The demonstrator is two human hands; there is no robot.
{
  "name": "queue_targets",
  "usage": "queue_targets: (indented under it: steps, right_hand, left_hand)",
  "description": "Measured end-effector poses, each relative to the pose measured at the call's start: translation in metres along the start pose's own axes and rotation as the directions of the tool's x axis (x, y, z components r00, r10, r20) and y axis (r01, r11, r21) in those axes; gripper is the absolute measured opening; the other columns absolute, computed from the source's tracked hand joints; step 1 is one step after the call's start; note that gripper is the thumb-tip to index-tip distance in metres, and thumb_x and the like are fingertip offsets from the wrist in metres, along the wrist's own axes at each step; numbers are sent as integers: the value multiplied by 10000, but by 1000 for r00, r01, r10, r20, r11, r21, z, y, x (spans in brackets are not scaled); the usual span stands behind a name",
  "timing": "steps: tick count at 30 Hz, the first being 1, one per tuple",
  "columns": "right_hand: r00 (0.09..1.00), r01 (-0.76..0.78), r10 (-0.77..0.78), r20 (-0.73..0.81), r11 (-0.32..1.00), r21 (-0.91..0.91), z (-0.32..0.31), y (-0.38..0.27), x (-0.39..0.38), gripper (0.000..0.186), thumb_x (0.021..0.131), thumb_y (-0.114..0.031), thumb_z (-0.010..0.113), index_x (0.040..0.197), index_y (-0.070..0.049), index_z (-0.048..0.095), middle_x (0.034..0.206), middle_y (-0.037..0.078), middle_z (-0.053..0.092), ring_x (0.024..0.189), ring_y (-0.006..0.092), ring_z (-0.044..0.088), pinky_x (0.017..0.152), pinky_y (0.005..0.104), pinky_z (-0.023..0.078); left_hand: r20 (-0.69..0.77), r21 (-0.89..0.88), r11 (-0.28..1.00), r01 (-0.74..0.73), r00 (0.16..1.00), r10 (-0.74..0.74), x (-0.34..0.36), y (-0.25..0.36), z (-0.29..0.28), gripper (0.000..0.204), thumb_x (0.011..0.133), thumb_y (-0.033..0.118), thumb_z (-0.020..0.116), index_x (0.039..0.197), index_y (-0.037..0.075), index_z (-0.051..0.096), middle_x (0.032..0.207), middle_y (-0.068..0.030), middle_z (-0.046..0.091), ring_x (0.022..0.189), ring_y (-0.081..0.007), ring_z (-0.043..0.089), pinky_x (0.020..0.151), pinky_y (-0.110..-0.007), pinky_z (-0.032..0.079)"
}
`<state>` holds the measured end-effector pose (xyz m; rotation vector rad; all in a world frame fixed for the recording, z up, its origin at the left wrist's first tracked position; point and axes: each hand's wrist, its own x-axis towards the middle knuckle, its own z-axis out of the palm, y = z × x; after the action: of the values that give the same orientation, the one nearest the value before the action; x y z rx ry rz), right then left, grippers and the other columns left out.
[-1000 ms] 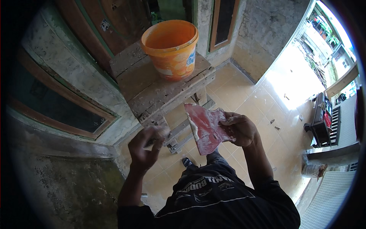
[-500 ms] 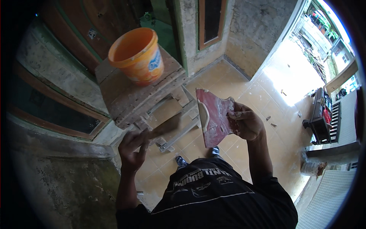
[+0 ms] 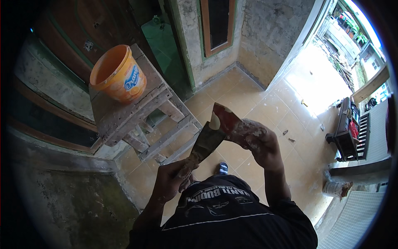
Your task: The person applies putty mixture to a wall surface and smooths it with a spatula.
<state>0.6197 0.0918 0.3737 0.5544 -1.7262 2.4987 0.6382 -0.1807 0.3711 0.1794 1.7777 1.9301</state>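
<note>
My left hand (image 3: 171, 179) is closed round the handle of a putty knife (image 3: 206, 144), whose wide, dull blade points up and to the right. In my right hand (image 3: 262, 143) is a red putty spreader (image 3: 226, 118), tilted so that only part of its face shows. A blob of whitish putty (image 3: 214, 122) sits on the spreader's left edge. The knife's tip meets or overlaps that edge; whether it presses on the putty I cannot tell. Pale smears cover my right fingers.
An orange bucket (image 3: 118, 76) stands on a rough wooden stand (image 3: 143, 108) at the left. Small scraps (image 3: 286, 132) lie on the tiled floor (image 3: 259, 113). A dark wooden bench (image 3: 346, 130) with things on it is at the right. Stained walls (image 3: 271, 39) and a doorway border the space.
My left hand has brought the knife up and right to the spreader. The spreader has tilted from a broad, flat view. The bucket and stand appear further left and lower as the view shifted.
</note>
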Motion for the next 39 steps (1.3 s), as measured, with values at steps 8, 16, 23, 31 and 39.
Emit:
queue_targets:
  steps: [8,16,23,31,39]
  right_hand:
    - [996,77,-78,30,725,-684,-26,-43,-19,460,787,155,426,1206,-9,521,1234,188,522,1185,336,468,948,395,431]
    - [986,94,-167,13,491,-866,-76,-47,-33,497,762,177,413,1204,-25,517,1216,192,527,1153,352,489,923,414,448]
    - [871,-243,415,-262,828,505,-150,7,-27,280,802,-57,524,1063,39,491,783,106,597,586,141,583,444,223,433]
    - [793,-381,587,-161,685,621,-193,29,21,205,817,-75,550,999,-8,485,780,93,594,565,146,581,439,254,427]
    - [825,-359,537,-175,738,571,-262,51,129,216,841,-94,550,1028,-4,489,780,88,578,571,147,538,460,251,378]
  left_hand:
    - [33,-60,998,32,999,-30,41,7,52,344,884,269,574,992,-57,599,600,-76,535,391,-55,404,340,-206,308]
    - [89,-97,994,39,996,-31,70,22,72,334,880,242,571,999,-69,594,646,-94,570,404,-63,421,342,-206,304]
    - [-84,469,805,-365,888,452,135,-11,86,300,786,-24,602,1085,-13,617,859,-82,588,750,-131,559,624,-212,420]
    - [299,886,47,-461,648,701,223,-16,54,488,636,-74,630,1041,195,683,905,-38,581,871,-223,543,800,-388,351]
    - [-137,670,655,-348,810,570,301,-26,33,325,743,-35,601,1049,65,650,821,-54,596,715,-146,541,626,-269,404]
